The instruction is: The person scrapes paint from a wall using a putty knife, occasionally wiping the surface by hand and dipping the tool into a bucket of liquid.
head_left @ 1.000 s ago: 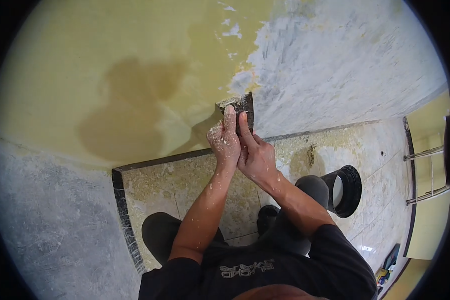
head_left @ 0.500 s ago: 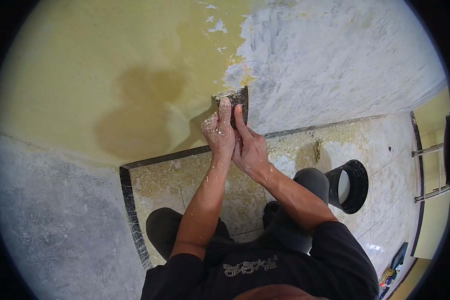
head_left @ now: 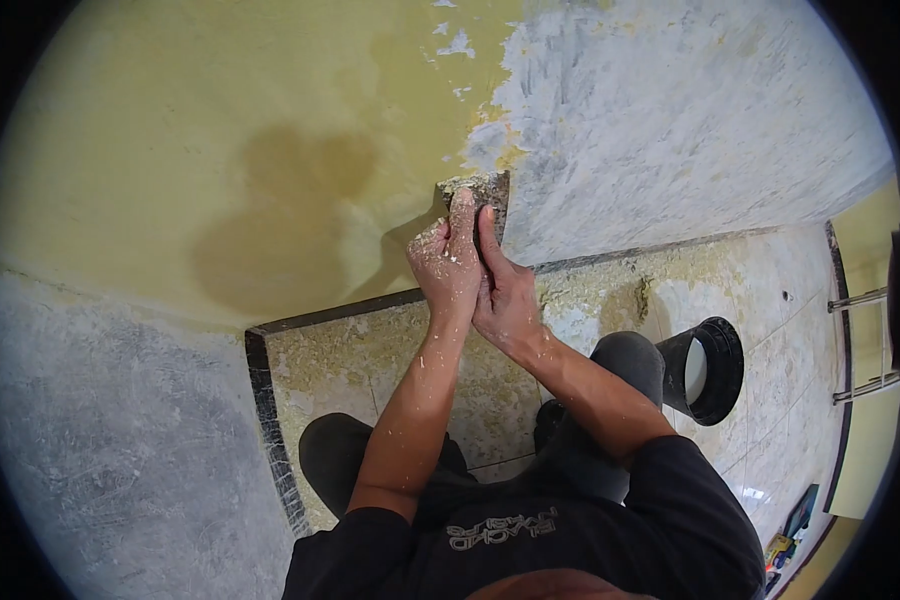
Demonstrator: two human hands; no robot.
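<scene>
A wide, dark scraper (head_left: 492, 195) lies with its broad edge against the wall, at the border between yellow paint (head_left: 410, 110) and bare grey-white plaster (head_left: 630, 130). Pale paint flakes are piled along that edge. My left hand (head_left: 445, 262) is closed on the scraper, thumb side up, its skin dusted with flakes. Close beside it, my right hand (head_left: 508, 300) also grips the tool, one finger stretched along the blade. The handle is hidden by both hands.
Paint scrapings cover the tiled floor (head_left: 500, 400) below the wall. A black bucket (head_left: 718, 372) with something whitish inside stands by my right knee. A grey scraped wall (head_left: 140, 430) is at left. Metal rails (head_left: 860, 300) and small tools (head_left: 782, 548) are at far right.
The view has shifted slightly, so most things appear a little farther right. Both hands stay on the scraper, which keeps almost the same spot on the wall.
</scene>
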